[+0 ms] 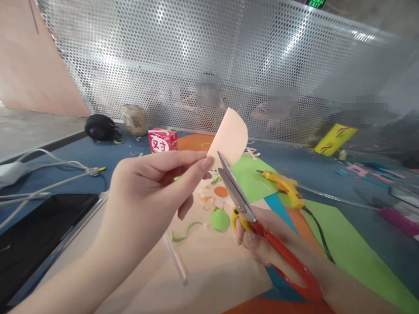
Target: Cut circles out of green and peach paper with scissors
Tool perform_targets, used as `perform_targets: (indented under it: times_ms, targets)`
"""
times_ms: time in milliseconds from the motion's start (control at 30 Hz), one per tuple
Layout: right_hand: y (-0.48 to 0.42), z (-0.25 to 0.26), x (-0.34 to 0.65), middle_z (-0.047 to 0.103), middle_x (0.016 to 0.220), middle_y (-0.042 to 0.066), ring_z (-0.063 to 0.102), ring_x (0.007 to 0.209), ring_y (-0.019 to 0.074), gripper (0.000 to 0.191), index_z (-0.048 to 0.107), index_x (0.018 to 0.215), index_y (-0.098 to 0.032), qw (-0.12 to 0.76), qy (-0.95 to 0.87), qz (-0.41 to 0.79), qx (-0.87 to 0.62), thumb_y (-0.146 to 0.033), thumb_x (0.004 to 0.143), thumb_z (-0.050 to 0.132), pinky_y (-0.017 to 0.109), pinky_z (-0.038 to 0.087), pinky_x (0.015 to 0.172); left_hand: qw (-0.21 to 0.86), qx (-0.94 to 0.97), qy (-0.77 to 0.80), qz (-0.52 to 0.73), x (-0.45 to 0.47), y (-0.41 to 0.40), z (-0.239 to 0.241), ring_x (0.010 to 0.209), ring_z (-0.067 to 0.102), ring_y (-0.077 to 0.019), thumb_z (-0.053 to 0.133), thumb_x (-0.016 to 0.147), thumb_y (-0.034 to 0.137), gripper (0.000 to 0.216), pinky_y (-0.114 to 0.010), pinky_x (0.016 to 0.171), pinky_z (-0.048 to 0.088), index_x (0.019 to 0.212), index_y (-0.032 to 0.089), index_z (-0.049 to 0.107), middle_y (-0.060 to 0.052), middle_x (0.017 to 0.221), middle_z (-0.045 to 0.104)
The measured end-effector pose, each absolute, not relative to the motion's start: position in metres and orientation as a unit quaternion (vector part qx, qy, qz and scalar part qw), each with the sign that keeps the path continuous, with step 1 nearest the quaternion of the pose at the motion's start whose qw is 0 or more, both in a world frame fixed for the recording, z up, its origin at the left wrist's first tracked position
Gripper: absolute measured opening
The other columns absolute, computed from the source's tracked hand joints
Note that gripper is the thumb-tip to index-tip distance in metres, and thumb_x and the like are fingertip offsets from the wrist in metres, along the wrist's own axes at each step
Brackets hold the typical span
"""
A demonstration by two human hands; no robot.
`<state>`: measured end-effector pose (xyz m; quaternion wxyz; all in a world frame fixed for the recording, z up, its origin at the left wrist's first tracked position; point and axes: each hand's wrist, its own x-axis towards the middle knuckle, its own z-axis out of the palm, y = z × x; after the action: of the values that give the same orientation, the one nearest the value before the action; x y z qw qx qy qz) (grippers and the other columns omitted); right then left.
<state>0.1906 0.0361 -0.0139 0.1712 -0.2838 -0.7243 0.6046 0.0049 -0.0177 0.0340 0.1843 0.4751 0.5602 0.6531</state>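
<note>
Between thumb and fingers, my left hand [157,187] pinches a pale peach piece of paper [231,131] with a rounded outer edge, raised above the table. My right hand [262,240] grips scissors [235,192] with red and yellow handles. Their blades are slightly apart, with the tips at the lower part of the paper. Below lie a green paper circle [220,220], a curled green strip [178,239] and a peach paper flower with an orange centre [220,192]. A clear glue stick [176,261] rests on the large peach sheet [209,270].
A yellow glue gun [288,187] with a black cord lies on green sheets at the right. A black tablet-like device [49,244] and white cables [42,174] are at the left. Behind stand a pink box [163,140], a black round object [101,127] and a perforated metal screen [183,56].
</note>
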Motion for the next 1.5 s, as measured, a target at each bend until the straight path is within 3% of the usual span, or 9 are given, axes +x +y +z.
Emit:
perform_targets:
  times_ms: [400,767,1500]
  targets:
    - [0.0354,-0.0166,0.192,0.037,0.066,-0.004,0.029,0.054,0.0093,0.055,0.036,0.069,-0.021,0.179,-0.745,0.573,-0.29,-0.073,0.077,0.054,0.024,0.024,0.045,0.229,0.449,0.547,0.669,0.0075,-0.0181,0.0354,0.03,0.042,-0.0011,0.074,0.072,0.021,0.008,-0.011,0.028,0.029,0.064,0.022,0.076,0.007,0.044,0.056]
    - [0.0357,-0.0127,0.1931,0.039,0.068,-0.002,0.034,0.06,0.0125,0.048,0.039,0.07,-0.022,0.171,-0.752,0.56,-0.302,-0.065,0.08,0.057,0.025,0.029,0.047,0.196,0.464,0.544,0.671,0.007,-0.0165,0.0331,0.032,0.043,-0.0017,0.074,0.071,0.022,0.006,-0.011,0.028,0.031,0.066,0.024,0.077,0.005,0.051,0.063]
    - [0.0359,-0.0133,0.1914,0.031,0.061,-0.006,0.026,0.053,0.0092,0.051,0.034,0.068,-0.022,0.173,-0.75,0.562,-0.302,-0.067,0.082,0.054,0.024,0.02,0.045,0.217,0.454,0.546,0.669,0.0088,-0.0174,0.0354,0.03,0.043,-0.0017,0.074,0.072,0.022,0.008,-0.01,0.027,0.03,0.064,0.022,0.076,0.005,0.048,0.06]
